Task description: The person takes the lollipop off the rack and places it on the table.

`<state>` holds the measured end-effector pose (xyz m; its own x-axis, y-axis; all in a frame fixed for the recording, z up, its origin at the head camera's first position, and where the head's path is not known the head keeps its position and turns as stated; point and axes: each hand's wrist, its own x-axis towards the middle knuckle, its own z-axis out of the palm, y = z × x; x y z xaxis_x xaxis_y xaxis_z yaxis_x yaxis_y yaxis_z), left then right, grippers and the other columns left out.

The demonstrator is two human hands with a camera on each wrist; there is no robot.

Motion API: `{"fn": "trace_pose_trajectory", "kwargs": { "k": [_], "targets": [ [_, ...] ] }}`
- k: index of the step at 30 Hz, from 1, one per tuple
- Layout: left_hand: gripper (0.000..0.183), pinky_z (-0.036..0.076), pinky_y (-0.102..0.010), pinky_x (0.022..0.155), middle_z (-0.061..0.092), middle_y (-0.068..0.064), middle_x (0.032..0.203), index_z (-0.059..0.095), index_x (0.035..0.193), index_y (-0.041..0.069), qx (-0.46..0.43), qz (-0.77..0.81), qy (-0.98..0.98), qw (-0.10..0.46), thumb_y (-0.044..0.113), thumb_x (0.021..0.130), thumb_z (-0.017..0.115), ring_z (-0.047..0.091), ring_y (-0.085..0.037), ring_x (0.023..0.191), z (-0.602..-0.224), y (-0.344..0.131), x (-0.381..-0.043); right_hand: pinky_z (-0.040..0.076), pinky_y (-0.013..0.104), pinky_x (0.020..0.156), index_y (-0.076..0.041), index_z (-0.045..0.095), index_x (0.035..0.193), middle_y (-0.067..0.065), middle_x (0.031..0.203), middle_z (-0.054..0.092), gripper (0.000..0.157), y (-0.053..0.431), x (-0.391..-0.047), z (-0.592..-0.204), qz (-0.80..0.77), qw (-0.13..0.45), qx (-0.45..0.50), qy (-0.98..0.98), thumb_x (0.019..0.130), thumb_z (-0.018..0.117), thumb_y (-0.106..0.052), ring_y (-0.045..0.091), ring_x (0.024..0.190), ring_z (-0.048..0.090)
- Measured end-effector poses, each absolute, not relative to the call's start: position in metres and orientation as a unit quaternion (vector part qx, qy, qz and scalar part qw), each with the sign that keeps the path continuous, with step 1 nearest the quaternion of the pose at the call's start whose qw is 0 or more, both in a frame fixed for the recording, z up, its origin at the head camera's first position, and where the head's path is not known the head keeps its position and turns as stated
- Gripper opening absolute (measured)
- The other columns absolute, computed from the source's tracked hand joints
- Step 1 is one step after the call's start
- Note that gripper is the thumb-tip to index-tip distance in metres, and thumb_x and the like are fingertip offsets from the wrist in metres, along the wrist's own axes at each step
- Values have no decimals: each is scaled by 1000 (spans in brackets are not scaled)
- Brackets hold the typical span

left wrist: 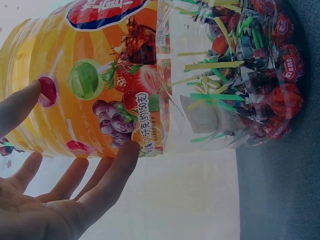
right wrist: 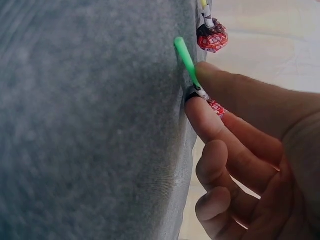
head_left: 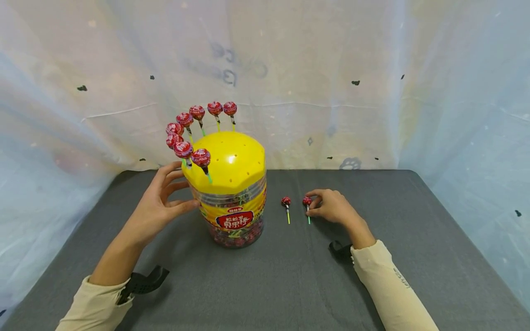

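A big clear jar (head_left: 233, 220) with a yellow lid (head_left: 232, 156) stands left of centre on the table. Several red-wrapped lollipops stand upright in holes along the lid's left and back rim, such as the front lollipop (head_left: 201, 157). My left hand (head_left: 161, 197) touches the jar's left side, thumb toward the front, fingers spread and fairly straight. In the left wrist view its fingertips meet the fruit label (left wrist: 120, 90). On the right, my right hand (head_left: 331, 206) pinches a lollipop with a green stick (right wrist: 186, 60) between thumb and forefinger, at the tabletop.
Another lollipop (head_left: 286, 201) with a yellow stick lies between the jar and my right hand. More lollipops (left wrist: 285, 100) fill the jar's bottom. A grey cloth covers the table (head_left: 256, 289), and a pale plastic sheet (head_left: 290, 55) hangs behind it.
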<state>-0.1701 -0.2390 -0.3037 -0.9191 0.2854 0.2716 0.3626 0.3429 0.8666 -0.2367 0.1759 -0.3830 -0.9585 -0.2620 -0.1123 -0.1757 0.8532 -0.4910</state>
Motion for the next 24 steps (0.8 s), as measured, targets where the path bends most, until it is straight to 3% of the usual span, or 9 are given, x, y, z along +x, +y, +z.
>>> {"fn": "trace_pose_trajectory", "kwargs": {
  "k": [14, 24],
  "targets": [
    [86, 55, -18, 86, 34, -14, 152, 21, 156, 29, -197, -541, -816, 40, 4, 91, 71, 45, -10, 125, -303, -239, -170, 55, 45, 85, -12, 60, 136, -1, 99, 76, 58, 178, -238, -382, -238, 94, -111, 960, 84, 81, -24, 22, 94, 69],
    [86, 55, -18, 85, 34, -14, 152, 22, 156, 29, -197, -544, -814, 37, 3, 91, 71, 46, -11, 124, -303, -239, -170, 53, 35, 74, -12, 58, 138, -1, 102, 75, 55, 178, -232, -369, -248, 62, -119, 959, 88, 77, -24, 17, 88, 67]
  ]
}}
